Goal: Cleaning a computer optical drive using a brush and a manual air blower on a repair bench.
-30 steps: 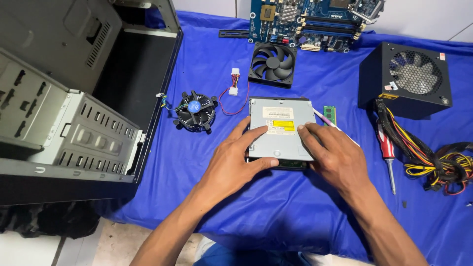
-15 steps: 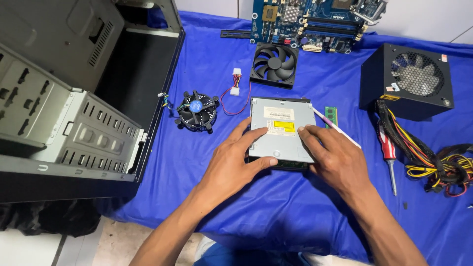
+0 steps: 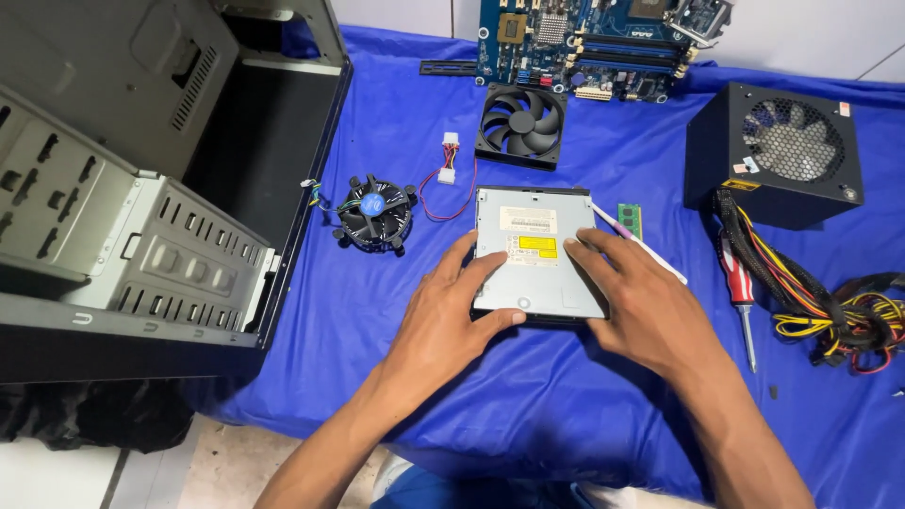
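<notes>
The flat grey metal optical drive (image 3: 535, 253) lies on the blue-covered table (image 3: 603, 396); left hand (image 3: 443, 325) and right hand (image 3: 641, 302) rest flat on it, fingers spread, nothing gripped; it looks rigid, fairly light, smooth-topped; best held by its 2 side edges.

A flat grey metal optical drive (image 3: 534, 254) with white and yellow labels is lying on a bright blue cloth surface (image 3: 528, 396). A square black case fan (image 3: 521, 123) is sitting beside a blue circuit board (image 3: 589, 42). A black power supply box (image 3: 775, 151) is trailing yellow, red and black wires (image 3: 830, 306). A red-handled screwdriver (image 3: 738, 292) is showing a black-and-white grip
</notes>
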